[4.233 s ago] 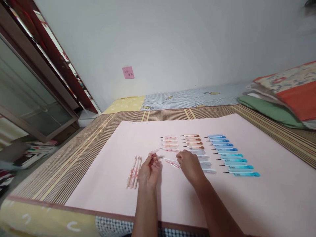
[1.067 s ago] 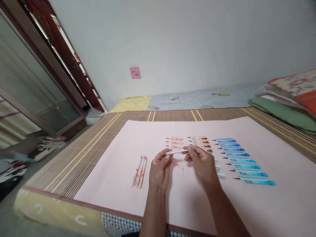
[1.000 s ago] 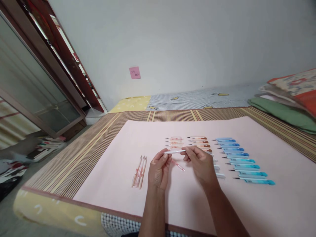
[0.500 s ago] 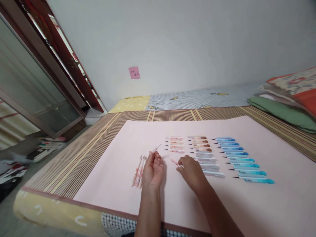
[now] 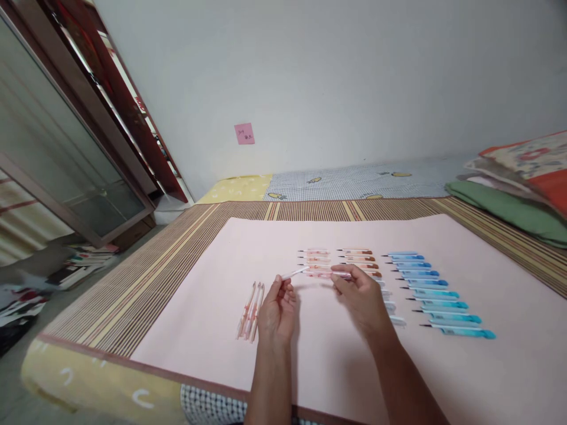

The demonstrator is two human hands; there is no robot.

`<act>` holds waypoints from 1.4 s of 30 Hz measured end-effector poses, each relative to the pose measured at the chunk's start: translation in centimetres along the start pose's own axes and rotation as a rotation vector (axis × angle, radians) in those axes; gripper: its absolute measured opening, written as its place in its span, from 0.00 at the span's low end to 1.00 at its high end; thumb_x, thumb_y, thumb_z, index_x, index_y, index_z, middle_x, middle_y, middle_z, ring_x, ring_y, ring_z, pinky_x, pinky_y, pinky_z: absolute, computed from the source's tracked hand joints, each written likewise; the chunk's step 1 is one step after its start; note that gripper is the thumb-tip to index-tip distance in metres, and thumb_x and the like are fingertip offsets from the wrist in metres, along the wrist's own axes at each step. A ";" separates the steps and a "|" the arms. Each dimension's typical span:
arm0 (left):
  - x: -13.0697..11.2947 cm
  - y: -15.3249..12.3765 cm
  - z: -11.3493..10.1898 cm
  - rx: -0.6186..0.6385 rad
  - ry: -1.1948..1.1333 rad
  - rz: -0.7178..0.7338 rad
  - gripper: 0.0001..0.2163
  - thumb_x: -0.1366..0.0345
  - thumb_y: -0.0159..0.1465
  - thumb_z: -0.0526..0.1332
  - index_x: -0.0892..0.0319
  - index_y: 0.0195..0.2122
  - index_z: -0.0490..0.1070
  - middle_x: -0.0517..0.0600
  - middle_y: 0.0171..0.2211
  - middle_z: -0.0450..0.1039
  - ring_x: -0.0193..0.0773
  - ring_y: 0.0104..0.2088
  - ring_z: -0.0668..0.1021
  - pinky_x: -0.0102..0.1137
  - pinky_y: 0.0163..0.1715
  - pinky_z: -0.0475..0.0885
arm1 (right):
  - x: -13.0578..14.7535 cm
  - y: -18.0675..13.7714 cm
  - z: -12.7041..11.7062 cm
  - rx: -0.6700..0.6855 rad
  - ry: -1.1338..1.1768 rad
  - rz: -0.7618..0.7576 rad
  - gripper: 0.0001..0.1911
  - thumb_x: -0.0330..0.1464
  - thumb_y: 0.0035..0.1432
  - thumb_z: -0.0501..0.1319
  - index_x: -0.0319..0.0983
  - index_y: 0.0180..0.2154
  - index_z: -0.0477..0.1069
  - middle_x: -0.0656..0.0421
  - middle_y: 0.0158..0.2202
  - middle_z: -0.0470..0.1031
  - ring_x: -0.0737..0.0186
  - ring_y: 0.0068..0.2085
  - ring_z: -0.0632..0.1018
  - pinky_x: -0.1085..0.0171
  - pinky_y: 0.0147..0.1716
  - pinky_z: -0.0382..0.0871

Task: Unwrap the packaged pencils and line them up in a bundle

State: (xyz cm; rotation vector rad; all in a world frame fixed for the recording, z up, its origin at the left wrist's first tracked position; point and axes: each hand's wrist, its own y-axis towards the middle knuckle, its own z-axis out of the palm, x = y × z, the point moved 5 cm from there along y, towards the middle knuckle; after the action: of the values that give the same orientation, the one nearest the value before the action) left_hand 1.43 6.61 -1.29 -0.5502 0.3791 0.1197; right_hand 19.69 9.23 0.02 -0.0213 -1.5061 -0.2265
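Note:
My left hand [image 5: 277,310], palm up, pinches a thin white pen refill [image 5: 294,274] that points up to the right. My right hand [image 5: 362,296] has its fingertips closed on a pink patterned pen barrel [image 5: 341,274], level with the lower end of the pink column. In that column, white refills with dark tips lie beside pink barrels [image 5: 318,260]. Left of my left hand, a few patterned pens [image 5: 251,313] lie side by side, tips away from me. My right hand partly covers the column of brown barrels [image 5: 361,258] and grey ones [image 5: 397,321].
Blue and turquoise barrels with refills [image 5: 443,293] form a column at the right. Everything lies on a pale pink sheet [image 5: 199,307] over a striped mat [image 5: 133,283]. Folded cloths [image 5: 509,206] are piled back right, and a pink note [image 5: 244,133] sticks to the wall.
My right hand has moved away from me with the pink barrel, up to the end of the pink column. The refill in my left hand now tilts further to the right.

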 end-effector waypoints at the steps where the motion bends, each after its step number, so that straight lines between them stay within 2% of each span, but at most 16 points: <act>1: 0.1 0.0 0.0 -0.001 0.004 -0.001 0.07 0.75 0.65 0.60 0.67 0.30 0.73 0.53 0.25 0.75 0.28 0.22 0.76 0.20 0.22 0.72 | 0.2 0.0 -0.1 -0.012 0.058 0.009 0.19 0.43 0.50 0.68 0.38 0.40 0.74 0.63 0.23 0.70 0.64 0.25 0.70 0.65 0.25 0.63; 4: 0.3 0.0 -0.1 0.002 0.010 -0.006 0.07 0.75 0.65 0.61 0.66 0.29 0.73 0.52 0.25 0.75 0.28 0.22 0.76 0.20 0.22 0.72 | 1.1 -0.1 -0.2 -0.027 0.114 -0.014 0.19 0.44 0.50 0.68 0.38 0.40 0.75 0.62 0.23 0.70 0.65 0.26 0.70 0.65 0.25 0.64; 7: 0.4 0.1 -0.1 0.008 0.022 0.002 0.07 0.75 0.65 0.61 0.66 0.29 0.73 0.52 0.25 0.75 0.28 0.22 0.75 0.20 0.22 0.72 | 1.7 -0.3 -0.1 0.006 0.059 -0.058 0.18 0.44 0.51 0.68 0.38 0.39 0.76 0.62 0.22 0.69 0.65 0.25 0.70 0.66 0.24 0.64; 12: 0.3 0.1 0.0 0.025 0.068 0.050 0.06 0.75 0.64 0.61 0.66 0.29 0.73 0.52 0.24 0.75 0.28 0.21 0.75 0.21 0.22 0.72 | 1.6 -0.4 0.0 0.073 0.013 -0.067 0.18 0.44 0.53 0.68 0.38 0.40 0.75 0.64 0.21 0.67 0.67 0.23 0.66 0.67 0.23 0.60; 15: 0.3 0.1 -0.1 0.037 0.091 0.078 0.05 0.75 0.63 0.62 0.66 0.29 0.73 0.51 0.24 0.75 0.28 0.21 0.75 0.20 0.22 0.72 | 1.6 -0.4 0.1 0.109 0.008 -0.075 0.18 0.44 0.53 0.68 0.37 0.40 0.76 0.63 0.24 0.69 0.67 0.25 0.67 0.67 0.24 0.61; 23: 0.3 0.1 0.0 0.091 0.211 0.117 0.06 0.71 0.58 0.69 0.65 0.28 0.72 0.49 0.22 0.73 0.27 0.19 0.73 0.19 0.19 0.69 | 2.8 -0.9 0.4 0.244 -0.103 -0.158 0.13 0.40 0.56 0.66 0.39 0.40 0.76 0.57 0.36 0.78 0.60 0.37 0.76 0.63 0.37 0.69; 29: 0.4 0.0 0.1 0.088 0.267 0.096 0.12 0.65 0.55 0.72 0.63 0.25 0.69 0.45 0.18 0.69 0.25 0.16 0.69 0.19 0.15 0.64 | 2.6 -1.0 0.7 0.275 -0.138 -0.172 0.10 0.38 0.57 0.65 0.40 0.39 0.76 0.57 0.37 0.78 0.59 0.39 0.76 0.63 0.39 0.69; 32: 0.4 0.0 0.1 0.105 0.316 0.108 0.12 0.65 0.55 0.72 0.64 0.25 0.70 0.46 0.19 0.70 0.25 0.16 0.69 0.19 0.15 0.64 | 2.7 -1.0 0.5 0.264 -0.157 -0.165 0.11 0.38 0.57 0.65 0.40 0.39 0.76 0.57 0.37 0.78 0.58 0.38 0.76 0.62 0.38 0.69; 35: 0.3 -0.1 0.2 0.119 0.320 0.123 0.08 0.69 0.54 0.71 0.65 0.28 0.74 0.49 0.22 0.74 0.26 0.20 0.73 0.19 0.19 0.68 | 2.6 -0.8 0.1 0.230 -0.164 -0.136 0.12 0.39 0.55 0.66 0.39 0.39 0.77 0.57 0.36 0.78 0.59 0.37 0.76 0.63 0.36 0.69; 37: 0.2 -0.3 0.4 0.151 0.294 0.108 0.07 0.75 0.53 0.70 0.66 0.32 0.76 0.51 0.26 0.76 0.28 0.24 0.76 0.20 0.24 0.71 | 2.4 -0.7 -0.2 0.206 -0.145 -0.086 0.13 0.39 0.53 0.67 0.38 0.38 0.77 0.58 0.32 0.77 0.60 0.33 0.75 0.64 0.32 0.68; 40: 0.3 -0.9 1.1 0.258 0.250 0.051 0.15 0.81 0.49 0.67 0.64 0.38 0.78 0.55 0.39 0.80 0.34 0.35 0.80 0.24 0.33 0.75 | 2.2 -0.5 -0.4 0.188 -0.091 -0.014 0.15 0.40 0.51 0.68 0.37 0.38 0.77 0.62 0.24 0.72 0.64 0.26 0.71 0.66 0.25 0.63; 42: 0.5 -1.3 1.6 0.344 0.231 0.024 0.19 0.79 0.49 0.68 0.61 0.44 0.77 0.57 0.48 0.78 0.37 0.42 0.80 0.28 0.39 0.76 | 2.3 -0.6 -0.3 0.175 -0.054 -0.002 0.16 0.41 0.50 0.69 0.37 0.37 0.77 0.63 0.21 0.70 0.66 0.24 0.69 0.67 0.24 0.61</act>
State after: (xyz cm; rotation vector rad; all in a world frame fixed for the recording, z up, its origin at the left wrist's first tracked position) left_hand 2.71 6.33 0.43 -0.2188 0.6173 0.0120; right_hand 20.01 8.31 2.21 0.1151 -1.5753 -0.0958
